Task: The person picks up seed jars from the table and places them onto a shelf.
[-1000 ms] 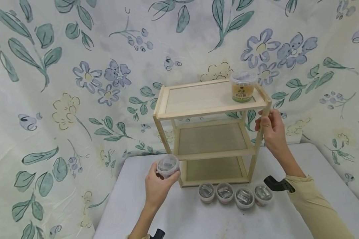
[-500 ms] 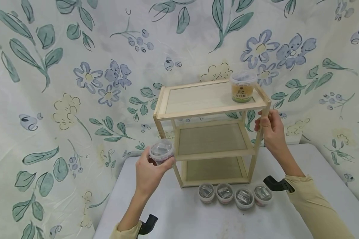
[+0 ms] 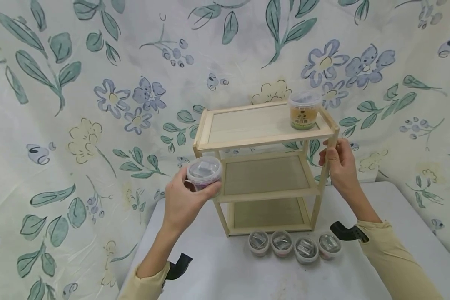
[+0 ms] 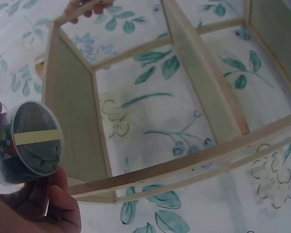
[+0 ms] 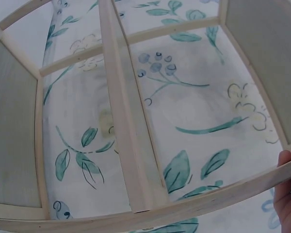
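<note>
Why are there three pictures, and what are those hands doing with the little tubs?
A person wears three cameras: one on the head, one on each wrist. The head picture shows both hands. The left hand holds a small tub with a clear lid beside a wooden shelf. The right hand grips the shelf's front right post. One yellow tub stands on the top shelf, and four tubs sit in a row on the white table. The wrist pictures look through the shelf from close up.

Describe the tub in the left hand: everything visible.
The small clear plastic tub has a round transparent lid with a pale strip across it, dark reddish contents and a printed label. The left hand grips it upright, off the table, beside the wooden rack's left front post at middle-shelf height. Whether it touches the post is unclear.
</note>
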{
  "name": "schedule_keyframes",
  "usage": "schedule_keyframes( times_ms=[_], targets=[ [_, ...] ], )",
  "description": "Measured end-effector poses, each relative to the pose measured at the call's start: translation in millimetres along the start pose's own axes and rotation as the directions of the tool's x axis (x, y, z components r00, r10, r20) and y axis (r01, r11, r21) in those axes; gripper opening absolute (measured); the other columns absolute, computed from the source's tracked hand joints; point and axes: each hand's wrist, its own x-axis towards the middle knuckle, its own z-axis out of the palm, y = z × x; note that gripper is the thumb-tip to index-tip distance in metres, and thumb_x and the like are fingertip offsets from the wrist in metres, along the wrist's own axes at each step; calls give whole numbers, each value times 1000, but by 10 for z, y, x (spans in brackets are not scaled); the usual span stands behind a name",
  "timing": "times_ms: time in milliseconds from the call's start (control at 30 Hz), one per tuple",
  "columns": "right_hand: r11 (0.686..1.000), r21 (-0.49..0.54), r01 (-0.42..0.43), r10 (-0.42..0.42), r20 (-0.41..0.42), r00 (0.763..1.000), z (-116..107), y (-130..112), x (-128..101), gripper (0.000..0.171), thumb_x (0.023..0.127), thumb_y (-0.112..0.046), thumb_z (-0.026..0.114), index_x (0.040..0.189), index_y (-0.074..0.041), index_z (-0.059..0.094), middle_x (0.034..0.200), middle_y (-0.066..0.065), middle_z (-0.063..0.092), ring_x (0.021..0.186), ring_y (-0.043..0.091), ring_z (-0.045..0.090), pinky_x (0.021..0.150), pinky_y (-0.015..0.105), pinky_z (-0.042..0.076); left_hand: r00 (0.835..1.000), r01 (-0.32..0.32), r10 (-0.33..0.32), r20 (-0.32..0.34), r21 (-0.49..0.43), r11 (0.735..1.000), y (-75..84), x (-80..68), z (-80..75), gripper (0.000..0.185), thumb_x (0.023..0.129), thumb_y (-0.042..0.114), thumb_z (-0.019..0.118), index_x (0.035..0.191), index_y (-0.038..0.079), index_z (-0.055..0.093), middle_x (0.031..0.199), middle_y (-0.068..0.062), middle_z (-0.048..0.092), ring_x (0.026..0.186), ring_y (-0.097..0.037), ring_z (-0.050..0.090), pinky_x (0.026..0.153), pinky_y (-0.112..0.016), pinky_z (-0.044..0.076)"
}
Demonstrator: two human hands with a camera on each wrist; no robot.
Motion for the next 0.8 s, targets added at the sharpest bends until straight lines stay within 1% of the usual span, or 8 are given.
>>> schedule_keyframes(
  times_ms=[233,367,433,567,633,667,800],
  targets=[
    [1000,-8,-6,6,1,1000,6,3,-3,24,105,-8,39,115,13,43,85,-5,56,70,9,54,70,19,46,999,-34,34,6,0,999,133,132,-55,62,74,27,86,123,1,59,99,-9,66,75,-19,54,59,-25,46],
    [1000,-1,-9,9,-4,1000,7,3,0,23,106,-8,39,114,13,43,85,-1,56,70,9,54,69,19,46,998,-60,60,11,-10,998,246,250,-112,63,76,26,84,126,0,57,103,-11,66,76,-20,56,60,-23,48],
    [1000,-4,-11,11,-3,1000,5,4,0,23,106,-8,39,114,13,43,85,-4,56,70,8,54,70,19,46,998,-66,66,17,-18,998,298,324,-139,64,77,26,83,128,0,56,106,-12,66,78,-20,57,62,-22,49],
    [1000,-16,-22,22,1,1000,1,4,-5,24,106,-8,39,116,13,43,86,-5,56,72,8,54,71,19,46,998,-56,57,30,-32,998,368,487,-180,64,80,30,81,130,1,54,109,-10,64,83,-19,59,66,-22,50],
    [999,-18,-29,29,1,1000,0,3,-9,24,106,-7,39,117,13,43,86,-3,56,72,8,54,72,20,46,998,-44,46,39,-41,998,386,568,-192,65,81,32,79,131,1,53,112,-9,63,88,-19,59,70,-23,51],
    [999,-14,-32,32,1,999,0,1,-9,24,106,-7,39,117,13,43,86,0,56,72,9,54,72,20,46,998,-37,39,42,-45,998,392,607,-197,65,82,33,78,132,2,52,113,-9,63,90,-19,60,71,-24,51],
    [999,-12,-36,36,2,999,4,-4,-6,24,106,-8,38,117,13,43,86,3,56,72,9,54,72,20,46,999,-17,20,48,-62,998,396,757,-198,66,83,34,76,134,1,50,119,-11,62,99,-22,60,82,-34,53]
  ],
)
